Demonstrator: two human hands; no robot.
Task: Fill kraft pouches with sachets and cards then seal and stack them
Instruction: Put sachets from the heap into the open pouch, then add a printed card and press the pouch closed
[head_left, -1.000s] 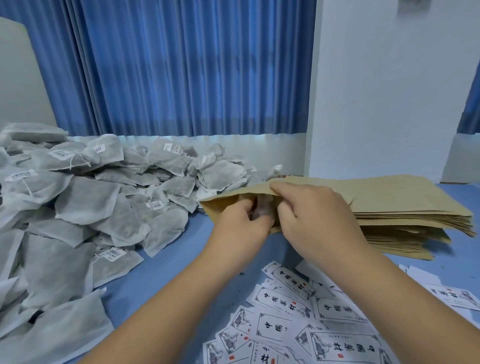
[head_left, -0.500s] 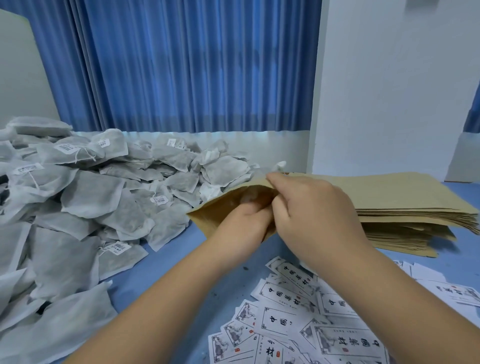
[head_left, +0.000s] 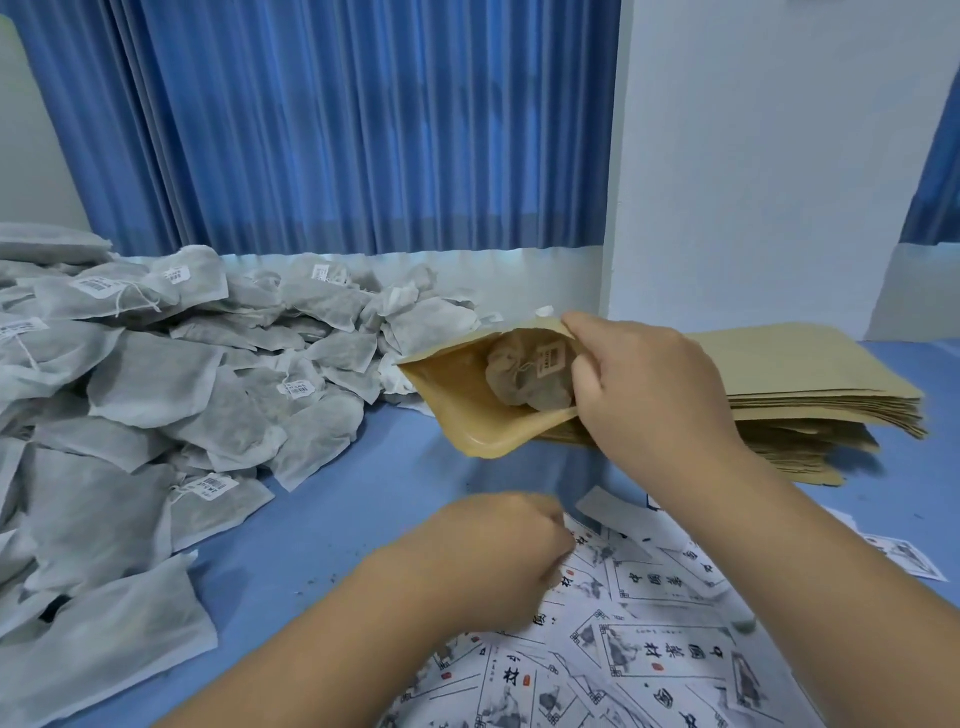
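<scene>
blurred left hand (head_left: 498, 561), fingers curled over cards (head_left: 654, 649) at worktop's (head_left: 363, 499) front edge; cannot tell any grip. pinching open kraft pouch (head_left: 467, 415), sachet (head_left: 524, 384) inside, with right hand (head_left: 644, 384) fingers above mid-worktop. earlier at pouch mouth with both.

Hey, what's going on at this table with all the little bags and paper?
A person is packing kraft pouches by hand. The right hand holds one pouch open at its mouth, with a sachet already inside. The left hand is low over the printed cards, too blurred to tell if it has pinched one. A sachet heap lies left, empty pouches right.
</scene>
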